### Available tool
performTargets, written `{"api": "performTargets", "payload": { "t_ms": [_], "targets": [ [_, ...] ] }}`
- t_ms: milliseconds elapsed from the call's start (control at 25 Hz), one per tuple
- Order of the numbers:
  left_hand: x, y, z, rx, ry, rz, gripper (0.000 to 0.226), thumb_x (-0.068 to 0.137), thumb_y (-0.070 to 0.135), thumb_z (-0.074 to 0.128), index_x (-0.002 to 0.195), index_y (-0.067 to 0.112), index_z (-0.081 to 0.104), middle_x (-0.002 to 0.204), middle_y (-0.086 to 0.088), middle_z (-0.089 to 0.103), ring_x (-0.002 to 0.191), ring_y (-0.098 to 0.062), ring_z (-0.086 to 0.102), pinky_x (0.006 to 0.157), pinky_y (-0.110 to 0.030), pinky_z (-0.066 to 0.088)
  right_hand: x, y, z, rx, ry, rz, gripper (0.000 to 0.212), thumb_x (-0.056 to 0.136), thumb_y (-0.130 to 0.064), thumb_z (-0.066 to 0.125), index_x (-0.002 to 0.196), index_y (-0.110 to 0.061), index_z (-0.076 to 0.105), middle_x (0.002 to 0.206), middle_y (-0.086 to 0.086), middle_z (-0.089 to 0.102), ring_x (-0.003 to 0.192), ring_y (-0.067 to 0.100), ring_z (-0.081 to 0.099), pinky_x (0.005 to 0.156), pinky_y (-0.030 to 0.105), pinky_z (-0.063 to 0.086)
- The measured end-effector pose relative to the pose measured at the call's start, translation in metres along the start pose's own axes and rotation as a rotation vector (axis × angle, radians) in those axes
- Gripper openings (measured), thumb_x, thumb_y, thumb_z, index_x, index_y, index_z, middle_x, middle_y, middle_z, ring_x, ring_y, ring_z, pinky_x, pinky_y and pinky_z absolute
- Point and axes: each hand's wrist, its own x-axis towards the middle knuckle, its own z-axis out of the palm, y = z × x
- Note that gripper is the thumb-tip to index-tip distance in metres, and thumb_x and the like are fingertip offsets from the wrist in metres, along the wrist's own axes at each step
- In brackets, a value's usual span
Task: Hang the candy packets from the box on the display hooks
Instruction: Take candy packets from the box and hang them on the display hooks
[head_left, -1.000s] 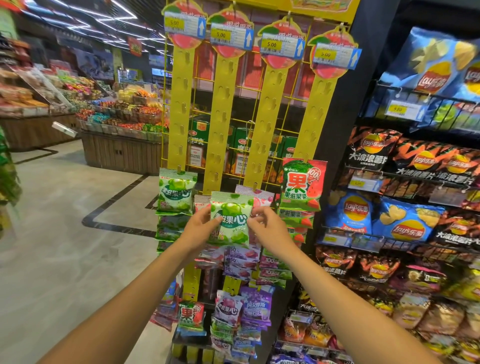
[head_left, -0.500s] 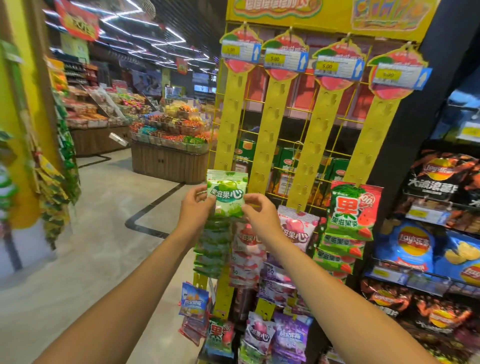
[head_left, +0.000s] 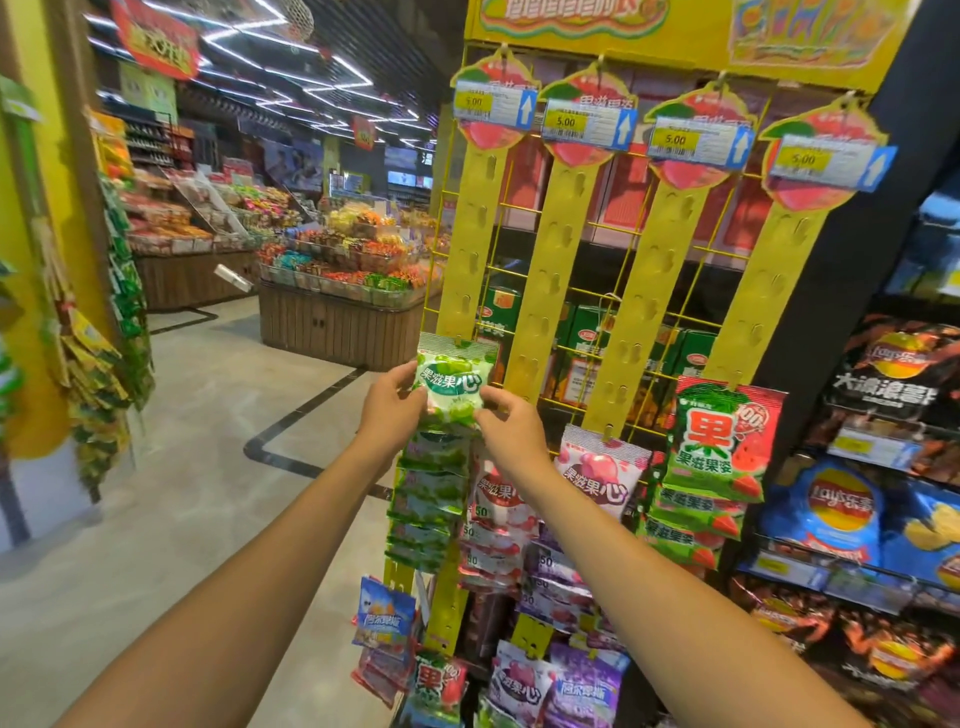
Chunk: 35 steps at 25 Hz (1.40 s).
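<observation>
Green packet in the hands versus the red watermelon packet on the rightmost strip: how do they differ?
The green packet is green and white; the watermelon packet is mostly red. The green packet is pinched by the left hand and right hand at the leftmost strip; the watermelon packet hangs untouched on the rightmost strip. The watermelon packet looks larger than the green packet. Both top a column of like packets.

Head cam, fwd-down (close) at rack (head_left: 545, 291).

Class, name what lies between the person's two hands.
Head view: a green-and-white plastic candy packet, pinched at its sides by the left hand and right hand.
</observation>
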Motion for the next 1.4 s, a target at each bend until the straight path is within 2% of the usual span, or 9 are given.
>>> {"api": "performTargets", "payload": {
  "t_ms": [200, 360, 480, 600, 800, 960, 1120, 1280, 1400],
  "targets": [
    [-0.006, -0.008, 0.002, 0.089, -0.002, 0.013, 0.048, 0.100, 0.000, 0.055, 0.106, 0.047, 0.064, 0.106, 0.021, 0.070, 0.099, -0.010, 0.069, 0.087, -0.042, 0.062, -0.003, 0.010, 0.004, -0.009, -0.012, 0.000, 0.044, 0.101, -0.013, 0.057, 0.146, -0.011, 0.057, 0.145, 0.002, 0.059, 0.128, 0.016, 0.057, 0.108, 0.038, 0.051],
    [-0.002, -0.019, -0.007, 0.178, -0.006, 0.024, 0.046, 0.095, 0.011, 0.058, 0.130, 0.039, 0.068, 0.117, 0.010, 0.073, 0.103, -0.015, 0.071, 0.084, -0.045, 0.064, -0.006, 0.014, 0.007, -0.024, -0.032, -0.014, 0.047, 0.101, -0.011, 0.057, 0.147, -0.009, 0.055, 0.146, 0.005, 0.056, 0.123, 0.012, 0.054, 0.100, 0.024, 0.043],
    [0.001, -0.026, -0.011, 0.234, -0.003, 0.030, 0.055, 0.095, 0.016, 0.060, 0.146, 0.036, 0.058, 0.127, 0.002, 0.067, 0.104, -0.018, 0.070, 0.088, -0.048, 0.062, -0.007, 0.016, 0.007, -0.046, -0.061, -0.014, 0.051, 0.100, -0.012, 0.058, 0.151, -0.010, 0.051, 0.150, 0.004, 0.053, 0.130, 0.015, 0.053, 0.102, 0.025, 0.042],
    [-0.005, -0.019, -0.011, 0.247, 0.028, 0.022, 0.057, 0.098, 0.013, 0.060, 0.152, 0.028, 0.051, 0.135, -0.002, 0.061, 0.112, -0.018, 0.066, 0.090, -0.042, 0.060, -0.009, 0.016, 0.004, -0.048, -0.130, -0.009, 0.056, 0.100, -0.012, 0.059, 0.154, -0.013, 0.046, 0.154, 0.002, 0.050, 0.139, 0.018, 0.049, 0.105, 0.027, 0.042],
    [-0.026, -0.011, -0.011, 0.286, 0.033, 0.020, 0.058, 0.100, 0.014, 0.061, 0.155, 0.023, 0.045, 0.148, -0.004, 0.052, 0.134, -0.020, 0.054, 0.103, -0.042, 0.054, -0.018, 0.018, -0.004, -0.103, -0.163, -0.058, 0.053, 0.098, -0.016, 0.062, 0.149, -0.020, 0.052, 0.150, -0.002, 0.053, 0.134, 0.015, 0.053, 0.103, 0.032, 0.049],
    [-0.053, -0.006, -0.007, 0.654, 0.013, 0.202, 0.062, 0.101, 0.023, 0.062, 0.158, 0.024, 0.039, 0.153, -0.005, 0.046, 0.139, -0.024, 0.045, 0.111, -0.044, 0.043, -0.034, 0.021, -0.023, -0.211, -0.143, -0.112, 0.047, 0.096, -0.019, 0.060, 0.143, -0.021, 0.057, 0.148, -0.002, 0.050, 0.135, 0.018, 0.052, 0.111, 0.041, 0.047],
    [-0.083, -0.008, 0.010, 1.099, -0.067, 0.383, 0.072, 0.099, 0.044, 0.061, 0.162, 0.030, 0.028, 0.167, -0.005, 0.030, 0.153, -0.029, 0.030, 0.119, -0.052, 0.038, -0.063, 0.035, -0.063, -0.488, -0.101, -0.223, 0.051, 0.096, -0.023, 0.056, 0.147, -0.022, 0.052, 0.156, -0.002, 0.041, 0.145, 0.019, 0.037, 0.119, 0.042, 0.036],
    [-0.118, -0.011, 0.052, 1.226, -0.154, 0.533, 0.078, 0.099, 0.057, 0.056, 0.164, 0.033, 0.020, 0.172, -0.005, 0.019, 0.160, -0.030, 0.012, 0.127, -0.053, 0.024, -0.103, 0.059, -0.120, -0.762, 0.020, -0.286, 0.055, 0.094, -0.023, 0.059, 0.147, -0.025, 0.048, 0.159, 0.001, 0.038, 0.148, 0.025, 0.032, 0.118, 0.049, 0.037],
    [-0.146, -0.008, 0.096, 1.220, -0.223, 0.610, 0.077, 0.099, 0.060, 0.052, 0.164, 0.032, 0.020, 0.172, -0.006, 0.021, 0.160, -0.030, 0.014, 0.126, -0.054, 0.024, -0.140, 0.076, -0.169, -0.847, 0.066, -0.273, 0.056, 0.093, -0.023, 0.061, 0.148, -0.025, 0.048, 0.160, 0.002, 0.037, 0.149, 0.024, 0.031, 0.119, 0.048, 0.036]
  ]
}}
